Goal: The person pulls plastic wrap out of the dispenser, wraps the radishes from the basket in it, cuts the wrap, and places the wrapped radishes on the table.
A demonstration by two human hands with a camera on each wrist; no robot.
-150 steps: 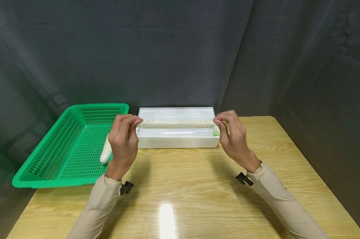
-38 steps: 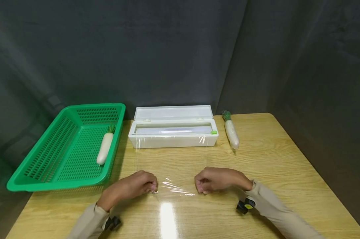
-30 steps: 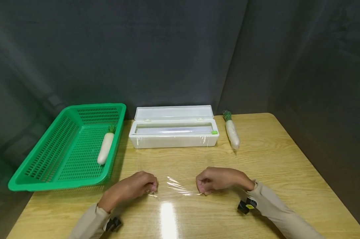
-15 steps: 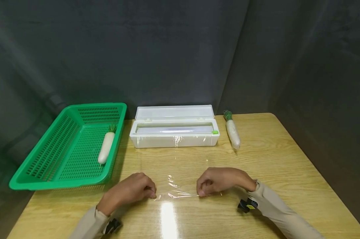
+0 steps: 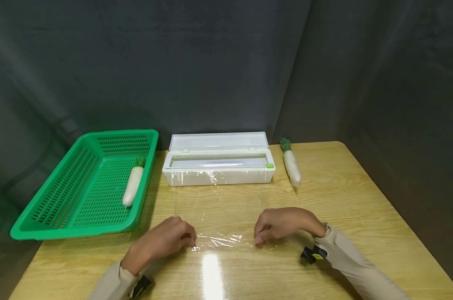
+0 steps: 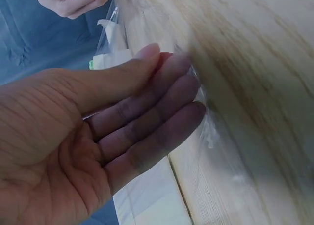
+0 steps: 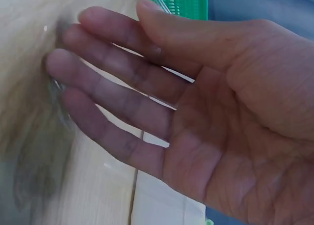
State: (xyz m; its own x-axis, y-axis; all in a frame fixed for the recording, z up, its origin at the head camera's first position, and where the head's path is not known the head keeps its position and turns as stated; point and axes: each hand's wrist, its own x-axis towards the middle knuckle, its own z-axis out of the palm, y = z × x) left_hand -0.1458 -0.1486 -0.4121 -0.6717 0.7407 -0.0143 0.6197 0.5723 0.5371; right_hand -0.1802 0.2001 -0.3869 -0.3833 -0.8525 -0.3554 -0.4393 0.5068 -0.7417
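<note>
A clear sheet of plastic wrap (image 5: pixel 220 241) runs from the white wrap dispenser box (image 5: pixel 189 178) toward me over the wooden table. My left hand (image 5: pixel 162 239) pinches its near left corner between thumb and index finger; in the left wrist view the wrap (image 6: pixel 211 134) shows beyond the fingertips. At the near right part of the sheet, my right hand (image 5: pixel 284 225) rests with fingertips down on the wrap. Its fingers (image 7: pixel 122 104) are gently bent and spread in the right wrist view, the thumb apart from the index fingertip.
A green basket (image 5: pixel 70 230) at the left holds a bare white radish (image 5: pixel 132 186) with a leafy top. To the right of the box lies another radish (image 5: pixel 292 167), wrapped in film. The box's lid (image 5: pixel 219 141) stands raised. A dark curtain (image 5: pixel 211 66) hangs behind the table.
Both hands have drawn the wrap from the box down to the table near me. Within the last half second the right hand has slid slightly right; the left has stayed nearly still.
</note>
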